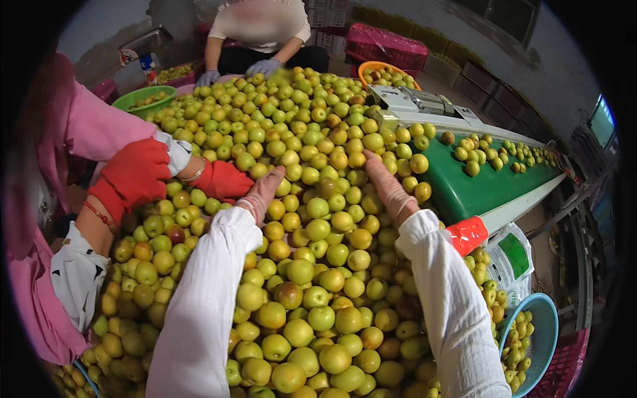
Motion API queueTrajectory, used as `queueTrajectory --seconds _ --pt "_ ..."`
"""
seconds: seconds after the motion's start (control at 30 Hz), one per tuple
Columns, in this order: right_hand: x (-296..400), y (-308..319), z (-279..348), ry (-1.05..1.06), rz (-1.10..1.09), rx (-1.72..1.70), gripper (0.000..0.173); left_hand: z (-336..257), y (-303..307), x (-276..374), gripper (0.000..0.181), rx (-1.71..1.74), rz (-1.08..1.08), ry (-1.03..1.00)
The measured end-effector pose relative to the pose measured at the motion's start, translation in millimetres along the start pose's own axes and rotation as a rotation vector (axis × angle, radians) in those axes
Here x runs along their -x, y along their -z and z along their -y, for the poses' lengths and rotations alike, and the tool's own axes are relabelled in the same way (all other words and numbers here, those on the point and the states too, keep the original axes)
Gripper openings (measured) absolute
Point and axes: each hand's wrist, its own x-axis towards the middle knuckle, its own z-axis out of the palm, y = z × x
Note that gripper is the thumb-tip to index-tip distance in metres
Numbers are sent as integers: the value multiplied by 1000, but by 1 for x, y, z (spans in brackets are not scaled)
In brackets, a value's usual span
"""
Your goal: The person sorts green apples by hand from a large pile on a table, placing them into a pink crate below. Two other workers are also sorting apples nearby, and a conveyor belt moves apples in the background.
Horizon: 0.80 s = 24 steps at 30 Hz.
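Note:
A deep heap of round yellow-green fruits (318, 231), some blushed reddish brown, spreads before me. My left hand (264, 193), in a thin striped glove, reaches into the middle of the pile, its palm side against the fruits. To the right, my right hand (387, 185), gloved alike, presses in near the belt end of the heap. Most fingers of both hands are hidden from view, so whether they grip any fruit is unclear. Between the hands lie loose fruits. White sleeves cover both my forearms.
A co-worker's red-gloved hands (132, 174) work close at left. Another person with grey gloves (264, 67) sits opposite. A green conveyor belt (453, 184) carries fruits at right. Nearby stand a blue basket (546, 331), an orange basket (362, 69) and a green basin (166, 94).

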Motion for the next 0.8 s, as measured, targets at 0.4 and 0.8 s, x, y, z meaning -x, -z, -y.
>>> queueTrajectory --seconds 0.4,0.8 --pt "72 -29 1 -382 510 -172 48 -52 -46 117 55 -191 221 54" --pt "174 -64 61 -170 633 -84 47 -127 -64 258 52 -120 622 331"
